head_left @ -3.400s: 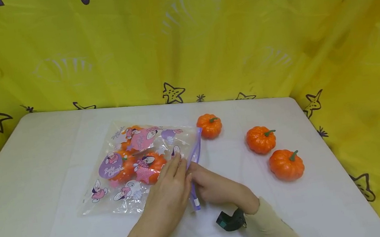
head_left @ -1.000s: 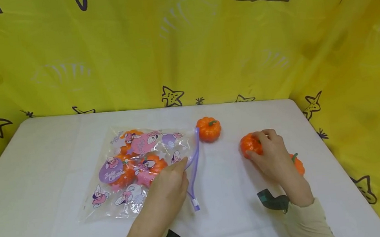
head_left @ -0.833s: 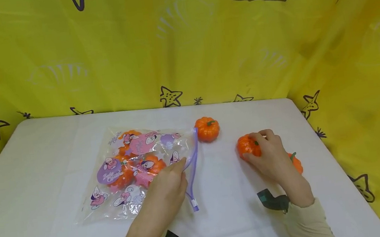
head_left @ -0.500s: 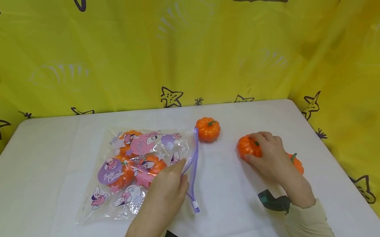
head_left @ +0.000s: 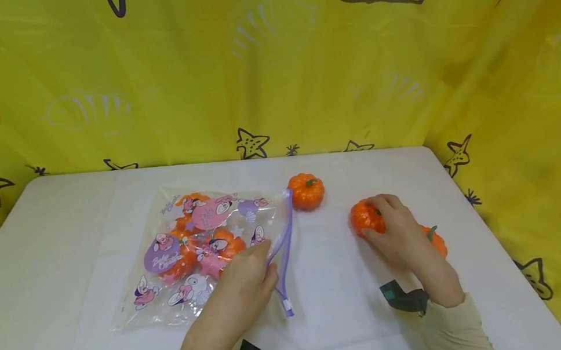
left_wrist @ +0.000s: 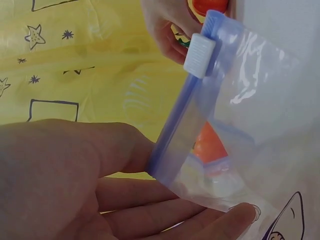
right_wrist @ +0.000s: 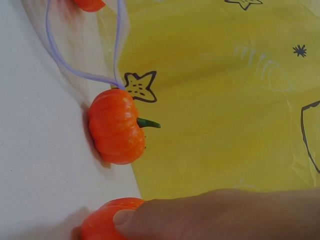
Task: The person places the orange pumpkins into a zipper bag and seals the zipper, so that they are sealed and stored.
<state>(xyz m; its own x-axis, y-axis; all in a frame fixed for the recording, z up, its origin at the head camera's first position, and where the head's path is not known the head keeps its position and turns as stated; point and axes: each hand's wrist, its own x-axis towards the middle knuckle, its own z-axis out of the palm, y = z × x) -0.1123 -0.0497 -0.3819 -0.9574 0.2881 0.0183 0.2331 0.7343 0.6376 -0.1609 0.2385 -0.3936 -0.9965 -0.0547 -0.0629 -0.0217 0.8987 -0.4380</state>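
Note:
My left hand (head_left: pixel 241 279) pinches the lilac zip edge of a clear printed zip bag (head_left: pixel 269 208), which lies flat on the table. In the left wrist view, the thumb lies on the zip strip (left_wrist: pixel 172 132), with fingers beyond it under the film; a white slider (left_wrist: pixel 200 55) sits near the strip's end. Several orange toy pumpkins show through the bag. My right hand (head_left: pixel 401 236) grips another toy pumpkin (head_left: pixel 364 218) on the right of the table, thumb at its near side, fingers over its top. The right wrist view shows the thumb against this pumpkin (right_wrist: pixel 102 222).
One loose pumpkin (head_left: pixel 306 191) stands just beyond the bag's mouth corner. Another pumpkin (head_left: pixel 436 242), partly hidden, sits behind my right wrist. A yellow patterned curtain (head_left: pixel 267 65) hangs around the back and sides of the white table (head_left: pixel 76 223).
My right hand has left the bag's zip edge and moved right onto a pumpkin. My left hand has gone from lying on the bag to pinching its edge. Little differs over the last half second.

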